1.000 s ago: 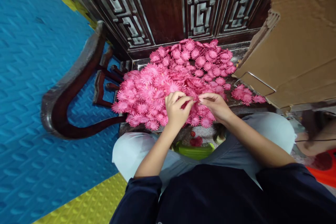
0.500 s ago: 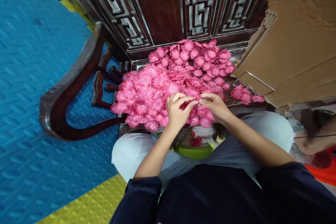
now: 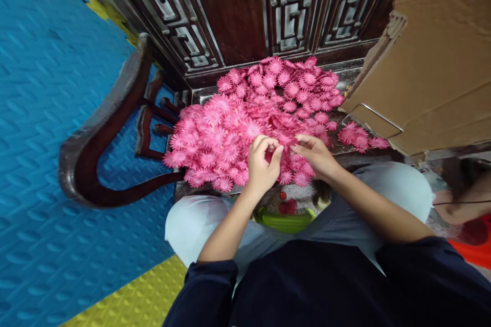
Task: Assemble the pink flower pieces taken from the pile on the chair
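Note:
Over a heap of pink artificial flowers [image 3: 226, 138], my two hands work close together, fingertips a short gap apart. Thumb and forefinger of my left hand [image 3: 265, 161] meet in a pinch; whatever lies between them is too small or hidden to make out. My right hand [image 3: 313, 154] pinches the edge of a pink flower [image 3: 284, 138] that shows between the hands. Its fingers partly cover that flower, and it blends into the heap behind. The flowers are flat, with many narrow petals and paler centres.
The heap lies on a dark wooden seat [image 3: 347, 149] with a curved armrest [image 3: 82, 163] at left and a carved back [image 3: 243, 10]. Cardboard [image 3: 441, 71] with a metal wire loop [image 3: 383, 121] stands right, near a few loose flowers [image 3: 358, 138]. A green object [image 3: 286, 220] sits between my knees.
My left hand has shifted slightly right, its forefinger curling more and its fingertips drawing back from my right hand's. My right hand stays nearly in place.

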### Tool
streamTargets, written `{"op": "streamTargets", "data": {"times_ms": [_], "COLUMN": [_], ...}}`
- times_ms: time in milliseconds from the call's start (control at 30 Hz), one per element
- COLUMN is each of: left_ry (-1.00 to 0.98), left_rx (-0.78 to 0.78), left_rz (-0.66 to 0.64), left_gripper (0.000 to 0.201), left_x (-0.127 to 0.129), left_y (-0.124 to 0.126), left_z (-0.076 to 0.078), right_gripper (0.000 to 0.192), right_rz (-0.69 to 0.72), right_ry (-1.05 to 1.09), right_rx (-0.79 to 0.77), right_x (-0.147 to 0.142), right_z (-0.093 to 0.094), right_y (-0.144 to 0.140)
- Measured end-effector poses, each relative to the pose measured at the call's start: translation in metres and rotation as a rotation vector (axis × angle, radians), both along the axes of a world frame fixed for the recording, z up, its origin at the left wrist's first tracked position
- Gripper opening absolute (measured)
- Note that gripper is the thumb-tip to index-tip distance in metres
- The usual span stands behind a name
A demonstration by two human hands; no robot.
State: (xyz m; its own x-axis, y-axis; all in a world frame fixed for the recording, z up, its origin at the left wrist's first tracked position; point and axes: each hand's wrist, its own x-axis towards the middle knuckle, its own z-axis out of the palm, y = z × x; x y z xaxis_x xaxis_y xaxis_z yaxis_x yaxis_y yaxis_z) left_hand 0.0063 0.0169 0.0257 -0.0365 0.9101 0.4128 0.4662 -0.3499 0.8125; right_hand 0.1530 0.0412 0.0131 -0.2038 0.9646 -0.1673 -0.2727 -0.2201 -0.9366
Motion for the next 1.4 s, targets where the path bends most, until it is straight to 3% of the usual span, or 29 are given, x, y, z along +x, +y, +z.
{"op": "streamTargets", "data": {"times_ms": [167, 267, 367, 433, 533, 667, 767, 867, 1233, 1400], "left_ry": [-0.040, -0.053, 0.128, 0.305, 0.469, 0.508, 0.514, 0.484, 0.337, 0.323], "left_rx": [0.115, 0.227, 0.243, 0.198, 0.148, 0.182, 0.241, 0.201, 0.135, 0.024], "left_rz": [0.050, 0.234, 0.446, 0.501, 0.480, 0.456, 0.305, 0.180, 0.121, 0.083], "left_gripper": [0.018, 0.020, 0.020, 0.020, 0.019, 0.019, 0.016, 0.015, 0.008, 0.009], "left_x": [-0.002, -0.011, -0.026, -0.035, -0.042, -0.030, -0.011, 0.004, 0.008, 0.009], "left_y": [-0.002, 0.000, 0.010, 0.018, 0.028, 0.022, 0.011, 0.006, 0.012, 0.012], "left_z": [0.004, 0.011, 0.020, 0.024, 0.023, 0.019, 0.019, 0.017, 0.013, 0.012], "right_gripper": [0.029, 0.029, 0.027, 0.024, 0.023, 0.021, 0.018, 0.016, 0.018, 0.019], "right_rz": [-0.006, -0.066, -0.067, -0.041, -0.028, -0.010, 0.028, 0.057, 0.146, 0.165], "right_ry": [0.047, 0.066, 0.048, 0.035, 0.034, 0.057, 0.067, 0.089, 0.096, 0.037], "right_rx": [-0.047, -0.076, -0.079, -0.070, -0.094, -0.105, -0.093, -0.106, -0.105, -0.077], "right_x": [0.002, 0.005, 0.010, 0.013, 0.014, 0.014, 0.013, 0.014, 0.018, 0.018], "right_z": [0.003, 0.006, 0.008, 0.008, 0.006, 0.003, 0.004, 0.008, 0.013, 0.013], "right_y": [0.002, 0.005, 0.009, 0.011, 0.012, 0.013, 0.012, 0.011, 0.012, 0.012]}}
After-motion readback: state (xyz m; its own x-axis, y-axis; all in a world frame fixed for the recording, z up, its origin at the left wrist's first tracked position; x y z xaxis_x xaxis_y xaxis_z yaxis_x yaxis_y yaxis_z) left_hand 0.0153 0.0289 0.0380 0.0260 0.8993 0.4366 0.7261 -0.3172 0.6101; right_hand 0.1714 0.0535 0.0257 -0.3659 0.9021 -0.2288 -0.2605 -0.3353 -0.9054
